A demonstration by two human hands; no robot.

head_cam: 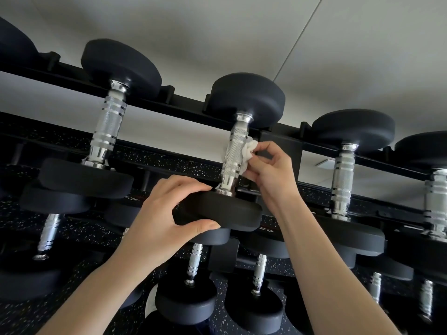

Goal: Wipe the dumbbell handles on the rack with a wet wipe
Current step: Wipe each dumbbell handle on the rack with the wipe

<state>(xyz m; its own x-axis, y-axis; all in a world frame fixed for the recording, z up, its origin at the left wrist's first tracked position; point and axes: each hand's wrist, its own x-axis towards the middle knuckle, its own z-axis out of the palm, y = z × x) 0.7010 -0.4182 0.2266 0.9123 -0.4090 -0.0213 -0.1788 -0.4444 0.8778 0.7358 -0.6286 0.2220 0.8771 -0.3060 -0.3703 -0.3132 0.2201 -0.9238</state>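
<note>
On the top tier of a black metal rack (183, 105), a black rubber round-headed dumbbell (246, 97) with a knurled chrome handle (233, 153), taken here as the landmark. Left of it on the same tier, a like neighbour dumbbell (108, 122); right of it, two more dumbbells (343, 170) (435, 197), the farther one cut by the frame edge. Below it, a lower tier of smaller black dumbbells with chrome handles (196, 259), partly hidden behind its near head and both forearms. Beneath and behind these, black speckled rubber flooring (96, 238); above the landmark, a pale grey wall (242, 32). Just right of its handle, a black upright rack post (280, 146), close behind the wiping fingers. Against the right side of that handle, about mid-length, a crumpled white wet wipe (248, 151), pinched between thumb and curled fingers of the right hand (273, 170). Clamped on the left edge of its near head, the left hand (169, 206), fingers curled over the top face, thumb under the rim. Far head resting on the rack's back rail. Below and right of its near head, white numerals "20" (268, 230) on the front rail; below and left, another small marking (131, 198), too blurred to read.
</note>
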